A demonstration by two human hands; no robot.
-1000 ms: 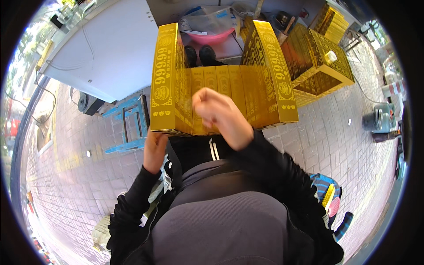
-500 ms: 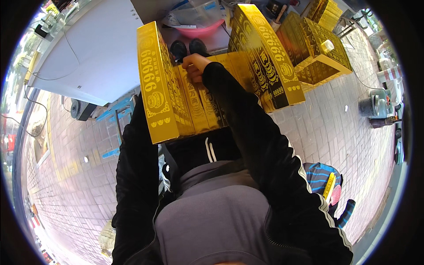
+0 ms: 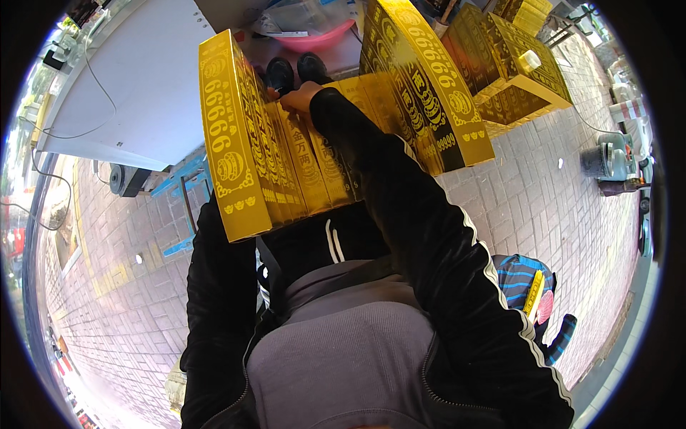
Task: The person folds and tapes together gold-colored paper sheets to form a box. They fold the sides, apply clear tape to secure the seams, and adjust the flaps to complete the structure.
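A row of flat gold boxes (image 3: 314,164) lies in front of my chest, flanked by one tall gold box (image 3: 225,136) on the left and another (image 3: 421,79) on the right. My right hand (image 3: 299,95) reaches over the row and grips its far edge, fingers curled over the top. My left hand is hidden behind the left tall box; only its black sleeve (image 3: 214,286) shows, running up under the stack.
Black shoes (image 3: 296,70) and a pink basin (image 3: 314,39) lie beyond the boxes. A white table (image 3: 121,93) stands at left with a blue frame (image 3: 182,179) below it. More gold boxes (image 3: 514,64) sit at right. A striped bag (image 3: 522,286) rests on the brick paving.
My right hand has moved from the near side of the boxes out to their far edge. My left hand has gone up out of sight behind the left box. The stack sits closer now.
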